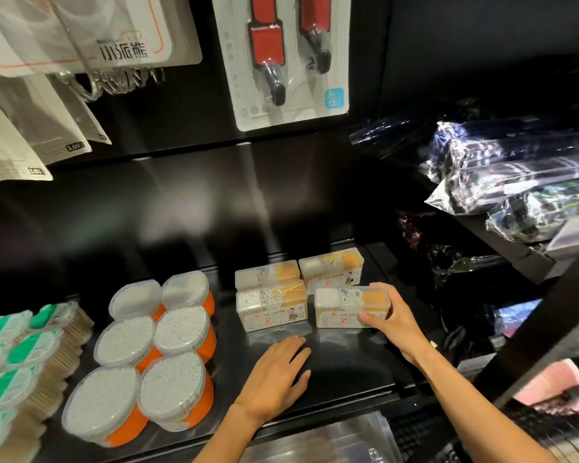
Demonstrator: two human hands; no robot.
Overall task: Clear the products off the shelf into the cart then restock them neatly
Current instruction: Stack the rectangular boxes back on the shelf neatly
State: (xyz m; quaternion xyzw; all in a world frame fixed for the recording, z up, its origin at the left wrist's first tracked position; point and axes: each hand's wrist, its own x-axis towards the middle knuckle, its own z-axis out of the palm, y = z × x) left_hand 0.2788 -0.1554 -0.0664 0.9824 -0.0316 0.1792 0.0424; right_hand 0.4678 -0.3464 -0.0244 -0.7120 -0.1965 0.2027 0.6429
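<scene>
**A:** so where are the hands right now?

**B:** right hand [393, 324] has its grip closed on a clear rectangular box [351, 307] of swabs and picks, thumb on the front face, fingers over the right end. The box sits on the black shelf [345, 365], front right of a little block of four. Left hand [274, 372] is flat on the shelf, palm down, fingers straight, holding nothing, just in front of the front-left box [271, 307].

**A:** and the other two?

**B:** back row, right behind: one back left [266, 274], one back right [331, 265]. Front and back boxes look touching or nearly so; there's a gap between the left and right columns.

**A:** anything else on that shelf?

**B:** to the left, six round tubs [147, 355] of cotton swabs with orange bases, in two rows. Further left, green-lidded tubs [17, 355] of toothpicks. Hanging packs [281, 58] above, shiny wrapped bundles [515, 175] on the shelf to the right.
</scene>
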